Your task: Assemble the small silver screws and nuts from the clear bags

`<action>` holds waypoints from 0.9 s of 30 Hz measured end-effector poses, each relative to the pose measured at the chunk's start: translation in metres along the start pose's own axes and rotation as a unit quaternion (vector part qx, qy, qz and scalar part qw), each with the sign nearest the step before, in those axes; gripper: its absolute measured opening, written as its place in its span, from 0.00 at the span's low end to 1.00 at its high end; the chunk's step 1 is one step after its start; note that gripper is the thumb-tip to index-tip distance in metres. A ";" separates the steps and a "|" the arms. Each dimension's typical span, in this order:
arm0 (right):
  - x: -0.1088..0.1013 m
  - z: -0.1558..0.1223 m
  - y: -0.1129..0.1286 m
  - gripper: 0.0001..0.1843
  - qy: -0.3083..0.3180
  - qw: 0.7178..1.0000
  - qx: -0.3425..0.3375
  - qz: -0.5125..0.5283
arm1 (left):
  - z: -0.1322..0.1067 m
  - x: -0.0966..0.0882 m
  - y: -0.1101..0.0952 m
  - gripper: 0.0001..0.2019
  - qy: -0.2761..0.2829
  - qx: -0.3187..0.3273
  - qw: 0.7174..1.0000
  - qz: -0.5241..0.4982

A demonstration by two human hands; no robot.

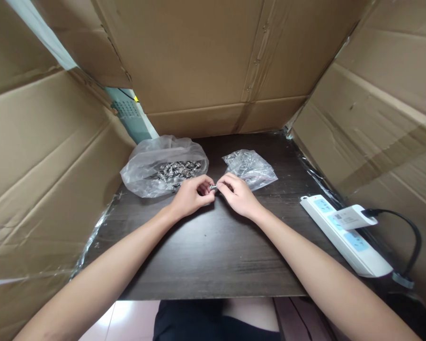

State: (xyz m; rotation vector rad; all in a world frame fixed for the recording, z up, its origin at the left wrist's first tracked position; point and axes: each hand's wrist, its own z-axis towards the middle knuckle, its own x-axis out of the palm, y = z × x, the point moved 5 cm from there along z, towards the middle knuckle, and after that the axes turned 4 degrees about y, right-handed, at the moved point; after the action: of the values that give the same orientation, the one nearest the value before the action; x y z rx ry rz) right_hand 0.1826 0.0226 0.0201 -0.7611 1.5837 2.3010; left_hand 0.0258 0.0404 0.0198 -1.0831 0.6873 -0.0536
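Note:
Over the dark table my left hand (195,195) pinches one end of a small silvery metal fastener (213,187), which looks like a bolt. The fingertips of my right hand (237,193) close on its other end, so the piece lies level between both hands. Its exact shape is too small to make out. Just beyond my left hand, an open clear plastic bag (138,173) holds a heap of shiny metal parts (179,170). Behind my right hand rests a smaller clear zip bag (252,166) with small pieces inside, hard to tell apart.
A white power strip (344,237) lies at the right of the dark tabletop (206,255), with a white adapter (353,218) and black cable plugged in. Cardboard walls (206,57) enclose the table at the left, back and right. The table's front edge is near my lap.

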 end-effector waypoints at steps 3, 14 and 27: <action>0.001 0.000 -0.001 0.05 -0.002 1.000 0.008 0.003 | 0.000 0.000 0.000 0.07 0.004 0.001 1.000 0.002; 0.000 0.000 0.000 0.08 0.002 1.000 0.006 -0.001 | 0.000 0.001 0.000 0.07 0.005 -0.003 1.000 0.006; 0.000 -0.001 -0.002 0.02 -0.009 1.000 0.012 0.008 | 0.000 0.001 0.000 0.06 0.006 0.002 1.000 0.005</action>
State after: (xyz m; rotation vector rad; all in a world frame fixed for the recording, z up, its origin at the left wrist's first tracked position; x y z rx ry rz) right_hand 0.1837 0.0229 0.0179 -0.7231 1.6128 2.2877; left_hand 0.0263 0.0400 0.0192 -1.0764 0.7038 -0.0536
